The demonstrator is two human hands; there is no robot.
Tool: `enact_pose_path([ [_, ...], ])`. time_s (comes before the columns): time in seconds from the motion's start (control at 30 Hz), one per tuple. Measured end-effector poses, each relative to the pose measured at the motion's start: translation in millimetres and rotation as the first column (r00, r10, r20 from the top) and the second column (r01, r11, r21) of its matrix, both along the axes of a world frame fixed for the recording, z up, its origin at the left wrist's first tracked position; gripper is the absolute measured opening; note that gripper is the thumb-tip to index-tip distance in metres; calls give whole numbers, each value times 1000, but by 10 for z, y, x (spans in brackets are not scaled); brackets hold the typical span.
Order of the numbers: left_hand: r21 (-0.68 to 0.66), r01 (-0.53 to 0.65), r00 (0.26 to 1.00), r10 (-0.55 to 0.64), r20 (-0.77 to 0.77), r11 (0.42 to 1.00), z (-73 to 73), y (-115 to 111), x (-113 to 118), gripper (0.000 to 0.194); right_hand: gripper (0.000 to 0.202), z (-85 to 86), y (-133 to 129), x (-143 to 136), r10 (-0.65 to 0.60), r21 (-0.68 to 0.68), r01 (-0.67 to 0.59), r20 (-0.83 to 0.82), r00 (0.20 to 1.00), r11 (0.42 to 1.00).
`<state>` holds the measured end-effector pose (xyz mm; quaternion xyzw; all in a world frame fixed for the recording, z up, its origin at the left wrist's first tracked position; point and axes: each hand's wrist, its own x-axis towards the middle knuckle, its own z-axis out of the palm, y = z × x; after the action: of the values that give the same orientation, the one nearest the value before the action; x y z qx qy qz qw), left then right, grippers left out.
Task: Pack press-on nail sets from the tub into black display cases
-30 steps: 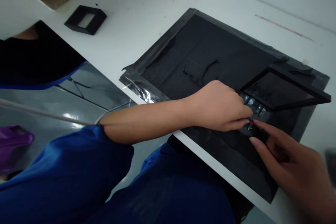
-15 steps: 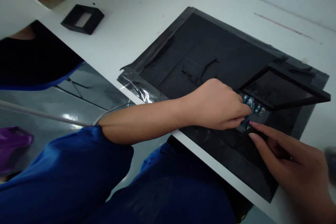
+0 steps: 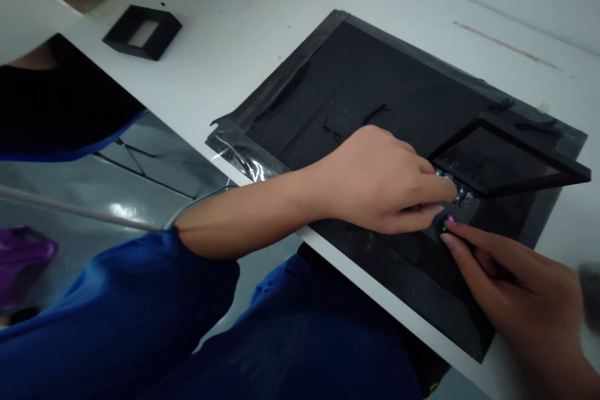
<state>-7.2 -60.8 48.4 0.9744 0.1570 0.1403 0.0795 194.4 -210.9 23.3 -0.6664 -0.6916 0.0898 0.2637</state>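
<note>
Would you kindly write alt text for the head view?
A person's left hand reaches over small parts beside a tilted black-framed panel; the right hand apparently pinches a tiny pink piece. A black mat lies beneath, on a white table.

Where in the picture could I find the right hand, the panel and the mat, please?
Right hand (image 3: 527, 278): head view, on its thumb side.
Panel (image 3: 504, 156): head view, on its dark pane.
Mat (image 3: 403, 72): head view, on its bare upper surface.
</note>
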Motion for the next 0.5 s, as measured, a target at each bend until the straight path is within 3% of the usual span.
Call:
enact_pose_path([
  [0.1,-3,-50,998,50,46,999,56,51,-54,37,17,5,23,-29,-35,0,35,7,999,999],
  [0.27,-126,-83,996,86,21,989,129,167,-145,57,18,-11,53,-47,-58,4,58,36,998,998],
  [0.5,-142,17,999,-10,51,990,37,149,-99,64,34,-7,54,-55,-127,-57,129,51,991,990],
])
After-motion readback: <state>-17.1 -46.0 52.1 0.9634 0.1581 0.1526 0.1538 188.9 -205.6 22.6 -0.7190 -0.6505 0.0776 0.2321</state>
